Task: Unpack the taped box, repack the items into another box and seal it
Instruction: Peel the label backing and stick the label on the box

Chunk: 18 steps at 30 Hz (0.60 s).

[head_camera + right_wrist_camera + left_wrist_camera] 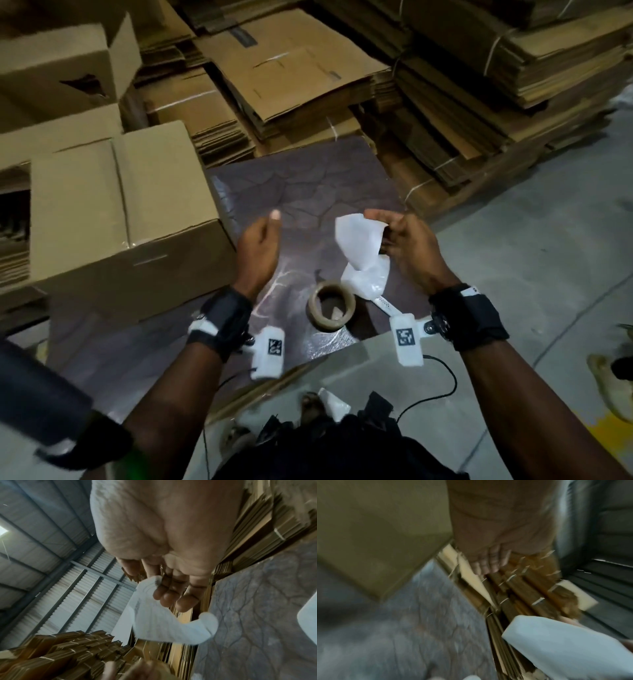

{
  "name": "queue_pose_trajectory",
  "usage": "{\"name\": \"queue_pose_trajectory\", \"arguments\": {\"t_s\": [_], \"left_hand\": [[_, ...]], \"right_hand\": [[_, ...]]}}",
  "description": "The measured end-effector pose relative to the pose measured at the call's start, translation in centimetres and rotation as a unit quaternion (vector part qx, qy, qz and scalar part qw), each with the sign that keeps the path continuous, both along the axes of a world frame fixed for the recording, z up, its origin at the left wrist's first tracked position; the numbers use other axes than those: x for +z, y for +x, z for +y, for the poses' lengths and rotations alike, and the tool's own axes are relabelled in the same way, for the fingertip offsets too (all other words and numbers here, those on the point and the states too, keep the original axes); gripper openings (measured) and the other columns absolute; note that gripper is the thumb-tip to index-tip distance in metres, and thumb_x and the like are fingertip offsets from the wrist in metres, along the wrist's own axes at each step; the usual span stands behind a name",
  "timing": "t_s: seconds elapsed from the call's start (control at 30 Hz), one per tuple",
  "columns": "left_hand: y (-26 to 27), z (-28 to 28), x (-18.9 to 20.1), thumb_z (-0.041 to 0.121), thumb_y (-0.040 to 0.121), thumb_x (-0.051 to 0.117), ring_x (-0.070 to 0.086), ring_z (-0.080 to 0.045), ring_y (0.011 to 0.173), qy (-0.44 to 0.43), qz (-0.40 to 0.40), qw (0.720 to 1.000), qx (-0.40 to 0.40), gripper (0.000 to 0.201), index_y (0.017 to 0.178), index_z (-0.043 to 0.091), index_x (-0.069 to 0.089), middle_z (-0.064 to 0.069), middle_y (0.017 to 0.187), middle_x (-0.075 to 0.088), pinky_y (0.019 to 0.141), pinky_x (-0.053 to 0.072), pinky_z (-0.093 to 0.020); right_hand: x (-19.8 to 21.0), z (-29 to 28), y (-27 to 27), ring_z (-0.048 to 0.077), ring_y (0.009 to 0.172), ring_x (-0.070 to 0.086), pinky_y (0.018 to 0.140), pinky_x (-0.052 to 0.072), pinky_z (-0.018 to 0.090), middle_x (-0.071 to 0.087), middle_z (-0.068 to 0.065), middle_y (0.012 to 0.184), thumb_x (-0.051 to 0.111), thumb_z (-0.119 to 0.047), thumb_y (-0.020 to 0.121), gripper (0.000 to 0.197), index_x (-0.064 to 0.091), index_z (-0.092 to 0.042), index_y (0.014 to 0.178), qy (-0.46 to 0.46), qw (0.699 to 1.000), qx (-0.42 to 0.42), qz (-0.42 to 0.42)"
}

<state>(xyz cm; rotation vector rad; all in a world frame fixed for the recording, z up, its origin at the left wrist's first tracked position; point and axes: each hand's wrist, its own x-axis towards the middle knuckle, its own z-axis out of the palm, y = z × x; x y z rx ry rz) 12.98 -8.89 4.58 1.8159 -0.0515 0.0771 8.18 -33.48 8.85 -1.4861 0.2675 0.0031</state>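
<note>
Head view: the right hand [411, 250], raised over a dark veined board [308, 192], pinches a crumpled white plastic sheet [356, 240] in its grip. The left hand [257, 250] hovers alongside, its grip loosely curled and empty.
Left wrist view: blurred, with the fingers [489, 563] curled inward.
Right wrist view: fingertips [169, 595] pinch the sheet's upper edge.

Black wrist bands [227, 318], white camera pods [269, 353] with square black-and-white markers, a thin black cable [454, 377].

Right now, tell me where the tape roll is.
In the head view, the tape roll lies flat on the dark board, between the two wrists, just below the white plastic sheet the right hand holds.
</note>
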Motion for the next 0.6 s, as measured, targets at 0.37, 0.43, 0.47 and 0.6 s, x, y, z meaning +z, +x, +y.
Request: {"name": "queue_pose_trajectory", "arguments": {"t_s": [0.37, 0.43, 0.47, 0.6], "left_hand": [[-7.1, 3.9, 2.8, 0.038, 0.089, 0.072, 0.063, -0.004, 0.111, 0.056, -0.109, 0.991, -0.059, 0.036, 0.124, 0.032, 0.065, 0.011, 0.121, 0.067, 0.095, 0.053, -0.035], [-7.5, 5.5, 3.4, 0.028, 0.099, 0.061, 0.064, -0.008, 0.081, -0.04, -0.092, 0.995, 0.001, 0.014, 0.093, 0.031, 0.074, 0.005, 0.086, 0.072, 0.073, 0.057, -0.043], [-7.7, 6.4, 3.6, 0.026, 0.101, 0.058, 0.063, -0.011, 0.079, -0.073, -0.076, 0.994, 0.019, 0.019, 0.091, 0.022, 0.074, -0.003, 0.082, 0.072, 0.071, 0.055, -0.047], [-8.3, 9.1, 3.5, 0.015, 0.104, 0.05, 0.069, -0.015, 0.089, -0.17, 0.006, 0.983, 0.068, 0.018, 0.108, 0.007, 0.066, -0.007, 0.102, 0.073, 0.076, 0.058, -0.034]], "right_hand": [[-0.6, 9.4, 0.6, 0.012, 0.076, 0.058, 0.064, 0.05, 0.031, 0.069, -0.004, 0.081, 0.064, -0.021, 0.1, 0.017, 0.078, -0.031, 0.102, -0.099, 0.986, 0.125, -0.044], [-0.4, 11.3, 0.6, 0.008, 0.077, 0.062, 0.067, 0.051, 0.031, 0.07, -0.006, 0.08, 0.068, -0.027, 0.097, 0.013, 0.078, -0.02, 0.1, -0.095, 0.987, 0.126, -0.044], [-0.3, 12.5, 0.5, 0.009, 0.08, 0.066, 0.07, 0.053, 0.032, 0.074, -0.003, 0.085, 0.069, -0.027, 0.096, 0.014, 0.077, -0.016, 0.1, -0.082, 0.988, 0.127, -0.042], [-0.7, 17.1, -0.2, 0.022, 0.087, 0.072, 0.074, 0.06, 0.035, 0.077, 0.012, 0.097, 0.062, -0.017, 0.1, 0.019, 0.072, -0.001, 0.104, 0.006, 0.991, 0.122, -0.046]]}}
